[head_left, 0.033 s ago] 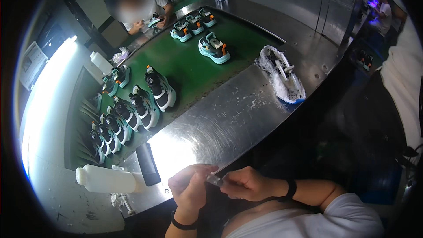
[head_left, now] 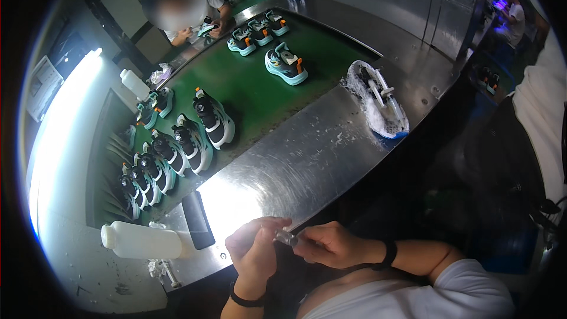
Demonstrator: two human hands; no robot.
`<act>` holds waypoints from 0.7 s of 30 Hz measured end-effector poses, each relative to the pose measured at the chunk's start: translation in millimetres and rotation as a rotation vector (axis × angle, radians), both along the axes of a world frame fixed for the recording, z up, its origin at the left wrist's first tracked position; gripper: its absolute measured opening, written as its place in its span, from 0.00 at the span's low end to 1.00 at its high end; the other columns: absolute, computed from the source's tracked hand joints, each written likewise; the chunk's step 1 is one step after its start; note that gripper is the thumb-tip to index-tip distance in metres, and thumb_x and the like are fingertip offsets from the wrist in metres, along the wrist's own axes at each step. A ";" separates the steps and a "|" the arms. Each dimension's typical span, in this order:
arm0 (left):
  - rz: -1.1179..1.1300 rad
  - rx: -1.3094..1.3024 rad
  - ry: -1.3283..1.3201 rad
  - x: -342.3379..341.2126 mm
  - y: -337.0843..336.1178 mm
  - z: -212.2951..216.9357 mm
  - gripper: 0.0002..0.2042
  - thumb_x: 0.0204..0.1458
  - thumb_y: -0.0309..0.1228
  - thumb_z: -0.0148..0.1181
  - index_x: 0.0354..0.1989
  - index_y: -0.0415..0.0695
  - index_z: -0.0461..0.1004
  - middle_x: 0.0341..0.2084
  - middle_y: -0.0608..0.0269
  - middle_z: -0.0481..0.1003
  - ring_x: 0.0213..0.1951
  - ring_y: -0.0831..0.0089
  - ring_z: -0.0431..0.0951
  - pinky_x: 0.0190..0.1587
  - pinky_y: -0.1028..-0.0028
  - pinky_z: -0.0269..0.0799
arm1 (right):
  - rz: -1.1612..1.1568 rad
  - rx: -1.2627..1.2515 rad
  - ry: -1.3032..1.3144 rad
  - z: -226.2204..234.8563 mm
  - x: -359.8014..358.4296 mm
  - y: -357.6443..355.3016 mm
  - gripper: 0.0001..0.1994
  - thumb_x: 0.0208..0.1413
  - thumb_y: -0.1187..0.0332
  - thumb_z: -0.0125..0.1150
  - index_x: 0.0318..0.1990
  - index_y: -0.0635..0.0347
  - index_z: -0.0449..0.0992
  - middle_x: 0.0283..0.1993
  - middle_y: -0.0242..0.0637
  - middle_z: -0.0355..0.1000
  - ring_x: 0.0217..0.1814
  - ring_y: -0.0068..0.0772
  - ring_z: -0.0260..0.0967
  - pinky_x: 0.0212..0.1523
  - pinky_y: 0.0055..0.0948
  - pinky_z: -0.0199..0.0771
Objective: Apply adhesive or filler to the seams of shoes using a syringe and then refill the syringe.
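Note:
My left hand (head_left: 254, 249) is closed, its fingertips at one end of a small clear-grey, tube-like piece (head_left: 286, 237). My right hand (head_left: 331, 244) pinches the other end from the right. Both hands are just off the near edge of the metal bench (head_left: 283, 186), and the piece is too small to name surely. Left of them lie a dark flat phone-like slab (head_left: 197, 220) and a white plastic bottle (head_left: 142, 240) on its side.
Several black, white and mint sneakers stand on the green belt (head_left: 260, 100), one sneaker (head_left: 286, 64) apart. A foam-covered white sole-shaped form (head_left: 378, 100) lies at the bench's right. Across the belt a person (head_left: 204, 9) handles a shoe. A bright tube lamp (head_left: 65, 153) stands left.
The small tube-like piece has turned slightly between my fingers. My right hand has shifted a little; the shoes and bench things stay put.

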State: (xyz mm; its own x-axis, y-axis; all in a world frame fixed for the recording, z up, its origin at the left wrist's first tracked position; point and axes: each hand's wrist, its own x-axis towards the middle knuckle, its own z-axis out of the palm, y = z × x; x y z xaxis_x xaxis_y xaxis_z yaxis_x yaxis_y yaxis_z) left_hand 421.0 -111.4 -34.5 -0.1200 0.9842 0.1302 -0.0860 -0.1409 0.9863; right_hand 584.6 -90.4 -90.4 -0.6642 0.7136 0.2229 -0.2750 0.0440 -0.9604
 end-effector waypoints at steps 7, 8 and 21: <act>0.356 0.110 0.082 0.5 34.3 -5.1 0.09 0.54 0.27 0.52 0.33 0.31 0.74 0.28 0.52 0.77 0.30 0.68 0.77 0.32 0.75 0.70 | -0.539 0.287 -0.247 -14.8 6.0 17.2 0.13 0.54 0.71 0.57 0.46 0.64 0.66 0.22 0.37 0.71 0.23 0.28 0.72 0.23 0.26 0.70; 0.369 0.097 0.049 -7.5 35.9 -5.5 0.09 0.54 0.26 0.53 0.37 0.31 0.73 0.27 0.53 0.76 0.29 0.68 0.78 0.30 0.76 0.71 | -0.588 0.258 -0.210 -27.4 11.0 27.0 0.17 0.55 0.71 0.55 0.52 0.61 0.61 0.24 0.36 0.71 0.23 0.24 0.71 0.22 0.24 0.69; 0.594 -0.111 0.774 -122.0 -49.8 -91.5 0.09 0.46 0.18 0.54 0.37 0.32 0.70 0.21 0.58 0.73 0.23 0.73 0.74 0.25 0.75 0.69 | -0.688 0.143 -0.142 -72.6 91.0 87.3 0.30 0.36 0.77 0.71 0.51 0.60 0.66 0.42 0.34 0.67 0.35 0.21 0.71 0.40 0.20 0.73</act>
